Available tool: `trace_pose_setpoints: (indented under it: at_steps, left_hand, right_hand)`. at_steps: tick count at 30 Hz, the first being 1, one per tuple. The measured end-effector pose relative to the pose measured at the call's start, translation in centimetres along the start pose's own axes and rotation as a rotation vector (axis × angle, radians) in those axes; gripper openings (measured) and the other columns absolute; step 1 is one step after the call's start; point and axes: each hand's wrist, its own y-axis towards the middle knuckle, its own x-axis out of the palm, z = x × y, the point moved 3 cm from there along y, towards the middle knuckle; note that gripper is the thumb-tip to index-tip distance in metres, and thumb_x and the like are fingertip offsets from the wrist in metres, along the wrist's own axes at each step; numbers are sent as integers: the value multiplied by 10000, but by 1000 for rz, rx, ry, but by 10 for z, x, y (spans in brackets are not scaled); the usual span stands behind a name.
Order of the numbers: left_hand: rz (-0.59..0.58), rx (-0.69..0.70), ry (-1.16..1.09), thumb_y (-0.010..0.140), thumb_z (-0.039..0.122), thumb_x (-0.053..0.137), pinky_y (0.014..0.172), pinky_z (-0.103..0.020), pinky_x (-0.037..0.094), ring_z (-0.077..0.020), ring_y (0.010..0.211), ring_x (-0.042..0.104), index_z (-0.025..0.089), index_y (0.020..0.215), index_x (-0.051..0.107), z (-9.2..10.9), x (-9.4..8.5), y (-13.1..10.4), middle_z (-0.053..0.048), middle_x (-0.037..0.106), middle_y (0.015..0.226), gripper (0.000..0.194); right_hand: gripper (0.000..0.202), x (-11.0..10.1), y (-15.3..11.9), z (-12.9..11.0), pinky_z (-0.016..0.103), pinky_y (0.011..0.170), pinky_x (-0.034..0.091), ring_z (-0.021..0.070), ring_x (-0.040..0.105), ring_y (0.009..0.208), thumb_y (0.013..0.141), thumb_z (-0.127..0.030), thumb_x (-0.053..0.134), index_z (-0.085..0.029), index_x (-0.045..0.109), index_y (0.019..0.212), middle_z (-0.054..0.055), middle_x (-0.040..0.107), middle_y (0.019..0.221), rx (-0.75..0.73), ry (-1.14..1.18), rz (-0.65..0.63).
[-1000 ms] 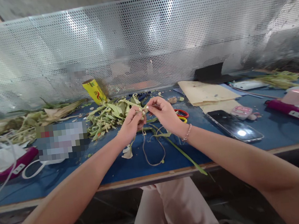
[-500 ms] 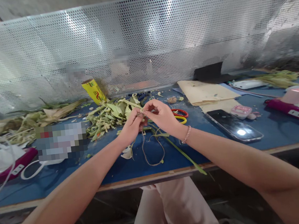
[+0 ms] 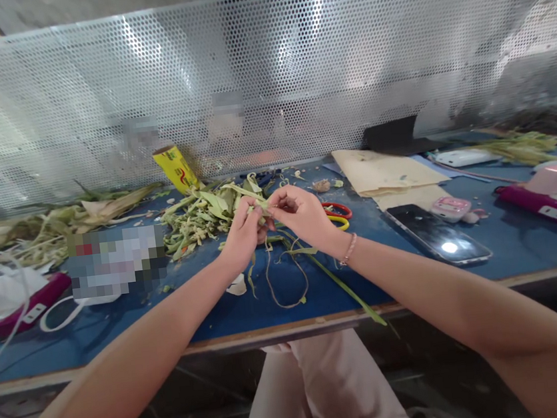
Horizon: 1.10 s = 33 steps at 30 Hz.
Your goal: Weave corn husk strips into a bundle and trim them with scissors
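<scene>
My left hand [image 3: 246, 234] and my right hand [image 3: 302, 216] meet at the middle of the blue table [image 3: 230, 312], fingers pinched on a small pale green leaf piece [image 3: 263, 206]. Just behind my left hand lies a heap of green leaves and stalks [image 3: 199, 221]. Below my hands a thin brown string [image 3: 289, 306] hangs or lies in a loop, and a long green strip [image 3: 345, 288] reaches over the table's front edge. Scissors with red and yellow handles [image 3: 342, 210] lie partly behind my right hand.
A yellow tube [image 3: 176, 169] leans near the perforated metal screen [image 3: 263, 70]. To the right are brown paper [image 3: 385, 170], a phone [image 3: 437, 234] and a purple power strip [image 3: 549, 205]. Another purple strip [image 3: 23, 308] and dry husks [image 3: 59, 224] are at left.
The fingers of my left hand have shifted slightly on the leaf piece, and a thin green strip now dangles below my left hand. Other things stay in place.
</scene>
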Motion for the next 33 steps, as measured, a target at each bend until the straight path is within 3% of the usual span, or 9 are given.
trace_pose_setpoints:
  at_steps: [7,17,24,30,33]
  left_hand:
    - [-44,18,115,804,232,382,382,-162,152,-24,361,232,204,736,329,0,-1,1,82,382,479,90]
    - [-79,25,166,817,249,386,401,-164,220,-31,424,346,196,753,327,-3,4,1,64,400,562,102]
    - [-89,88,276,819,252,390,428,-181,247,-41,419,335,198,812,340,-4,1,0,65,420,541,73]
    - [-58,114,306,821,246,372,433,-192,245,-47,392,312,216,864,298,-2,-3,-1,63,459,544,90]
    - [-77,114,305,807,246,402,438,-191,244,-43,392,309,225,864,275,-1,-4,-2,68,462,555,141]
  right_hand:
    - [67,-3,0,-3,258,616,455,108,537,642,700,-222,558,-183,509,725,-3,557,703,-7,-36,55]
    - [74,-4,-2,-7,273,690,455,124,574,726,724,-208,552,-193,622,745,12,640,785,-27,-126,69]
    - [117,-1,4,3,258,656,483,113,583,707,664,-218,614,-182,597,774,11,626,793,111,142,60]
    - [178,3,4,6,289,570,499,103,550,515,694,-347,595,-185,540,746,-31,558,608,205,263,-124]
    - [163,0,4,5,279,579,487,100,540,531,706,-337,581,-181,560,747,-27,555,608,167,173,-92]
